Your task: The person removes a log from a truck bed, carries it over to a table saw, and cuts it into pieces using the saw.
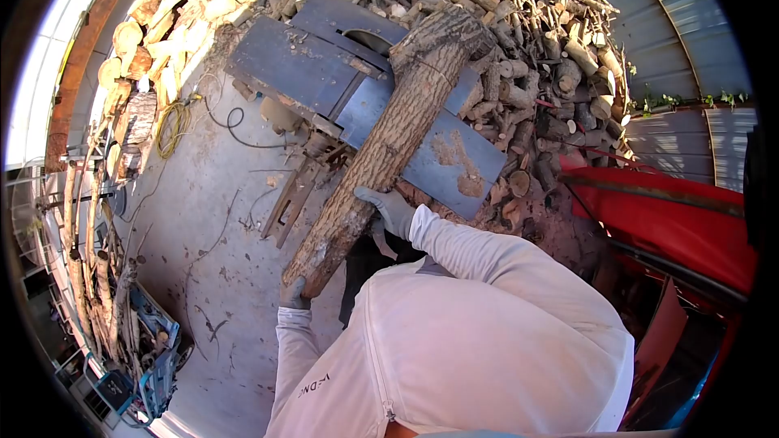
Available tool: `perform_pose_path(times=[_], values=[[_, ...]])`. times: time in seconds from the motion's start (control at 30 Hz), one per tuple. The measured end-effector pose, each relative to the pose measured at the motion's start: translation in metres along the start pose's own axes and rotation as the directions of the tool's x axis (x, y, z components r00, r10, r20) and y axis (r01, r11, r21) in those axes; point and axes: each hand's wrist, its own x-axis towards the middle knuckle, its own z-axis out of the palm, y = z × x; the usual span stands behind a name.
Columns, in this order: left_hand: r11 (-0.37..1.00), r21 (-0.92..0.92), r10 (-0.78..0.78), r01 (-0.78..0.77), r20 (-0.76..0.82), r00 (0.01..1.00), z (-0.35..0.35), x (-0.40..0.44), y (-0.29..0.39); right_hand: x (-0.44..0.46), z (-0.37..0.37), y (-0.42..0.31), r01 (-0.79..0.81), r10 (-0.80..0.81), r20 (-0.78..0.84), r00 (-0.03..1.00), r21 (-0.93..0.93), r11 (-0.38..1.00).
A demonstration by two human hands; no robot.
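Note:
A long, thick log (381,130) with rough bark lies slantwise across a metal saw table (284,61), its knobby far end up on the plate. A round saw blade (367,39) rises from a slot just left of that far end. My left hand (294,294), in a grey glove, is closed around the log's near end, which juts out past the table. Farther up, my gloved right hand (391,211) grips the log's right side, with its thumb and fingers against the bark. Part of the right hand's grip is hidden under the log.
A large heap of cut firewood (519,89) surrounds the table's far and right sides. Split logs (142,57) are stacked at the left, near a coiled yellow cable (172,128). Long poles (101,292) lean at lower left. A red machine body (665,219) stands at right.

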Motion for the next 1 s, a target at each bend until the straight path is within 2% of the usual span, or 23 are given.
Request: perform_pose_path(times=[0.3, 0.4, 0.47, 0.6, 0.67, 0.8, 0.87, 0.9, 0.97, 1.0], values=[[1.0, 0.008, 0.011, -0.011, 0.035, 0.999, -0.002, 0.003, 0.004, -0.003, 0.007, -0.008, 0.061, -0.061, 0.011, 0.998, 0.004, 0.998], [1.0, 0.012, 0.02, -0.02, 0.022, 1.0, 0.002, 0.002, 0.005, 0.0, 0.006, -0.006, 0.034, -0.035, 0.039, 0.999, 0.017, 0.999], [1.0, 0.003, 0.026, -0.026, -0.001, 1.0, 0.007, 0.001, 0.007, 0.001, 0.007, -0.005, 0.077, -0.075, 0.027, 0.997, -0.054, 0.996], [1.0, -0.011, 0.005, -0.005, -0.021, 1.0, 0.02, -0.001, 0.016, -0.005, 0.012, -0.008, 0.125, -0.124, 0.057, 0.991, -0.011, 0.992], [0.996, 0.092, -0.001, -0.008, 0.097, 0.995, 0.025, 0.002, 0.021, -0.009, 0.016, -0.011, 0.145, -0.152, 0.098, 0.983, 0.079, 0.986], [0.982, 0.183, -0.06, 0.044, 0.082, 0.995, 0.024, -0.001, 0.025, -0.031, 0.022, -0.017, 0.102, -0.106, 0.044, 0.993, 0.079, 0.992], [0.971, 0.214, -0.132, 0.104, 0.124, 0.983, 0.031, -0.005, 0.023, -0.034, 0.015, -0.009, 0.136, -0.148, 0.06, 0.987, 0.169, 0.976], [0.972, 0.21, -0.132, 0.103, 0.127, 0.983, 0.024, -0.007, 0.014, -0.038, 0.01, -0.007, 0.139, -0.15, 0.058, 0.987, 0.165, 0.977], [0.976, 0.217, -0.031, 0.016, 0.065, 0.997, 0.014, -0.012, -0.009, -0.047, -0.003, -0.004, 0.103, -0.108, 0.027, 0.994, 0.153, 0.983], [0.978, 0.209, -0.03, 0.017, 0.06, 0.998, 0.011, -0.011, -0.017, -0.046, -0.011, 0.001, 0.144, -0.148, 0.021, 0.989, 0.133, 0.981]])
